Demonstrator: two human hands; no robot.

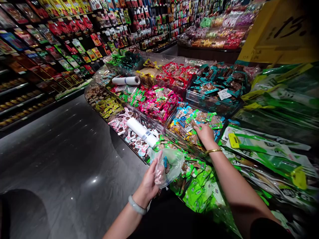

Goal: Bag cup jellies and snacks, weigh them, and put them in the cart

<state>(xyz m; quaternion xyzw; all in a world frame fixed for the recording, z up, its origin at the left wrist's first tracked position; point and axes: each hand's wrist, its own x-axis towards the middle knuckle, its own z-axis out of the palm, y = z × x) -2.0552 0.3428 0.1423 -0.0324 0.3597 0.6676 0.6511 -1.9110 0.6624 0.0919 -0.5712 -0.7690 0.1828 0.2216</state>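
Note:
My left hand (pixel 149 181) is closed around a clear plastic bag (pixel 174 166), its mouth spread wide. A small blue packet (pixel 165 162) shows inside the bag. Over the front edge of the display the bag hangs above green snack packets (pixel 199 194). My right hand (pixel 205 134) reaches into a bin of blue, yellow and green snack packets (pixel 183 122). Its fingertips are pinched on a small snack packet (pixel 193 123) at the top of the pile. A gold bracelet (pixel 213 151) is on the right wrist, a pale bangle (pixel 137 205) on the left.
Rolls of plastic bags (pixel 142 131) lie on the packets, another roll (pixel 126 80) farther back. Clear dividers part bins of pink (pixel 159 101), red (pixel 175 74) and teal packets (pixel 219 79). Large green packages (pixel 269 142) lie at the right below a yellow price sign (pixel 276 33). Stocked shelves (pixel 62 30) line the left.

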